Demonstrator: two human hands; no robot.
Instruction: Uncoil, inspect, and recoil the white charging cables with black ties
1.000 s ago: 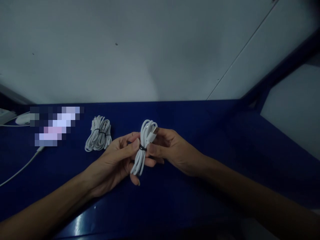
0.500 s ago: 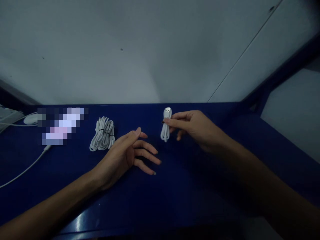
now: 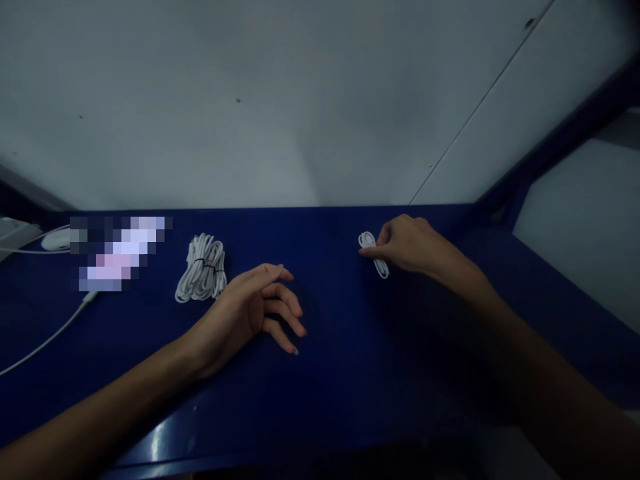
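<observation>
My right hand (image 3: 413,245) is closed around a small bundled white cable (image 3: 374,253), low over the dark blue table (image 3: 350,360) at the right. My left hand (image 3: 255,308) rests on the table near the middle, fingers apart and holding nothing. Just left of that hand lies a second coiled white cable (image 3: 203,268) tied with a black band.
A loose white cord (image 3: 45,340) runs across the table's left side toward a blurred-out object (image 3: 117,253). White items (image 3: 30,237) sit at the far left edge. A pale wall rises behind the table; a blue frame bar (image 3: 560,147) slants up at the right.
My left hand let go of the bundled cable and settled on the table. My right hand carried the bundle to the right and lowered it toward the surface.
</observation>
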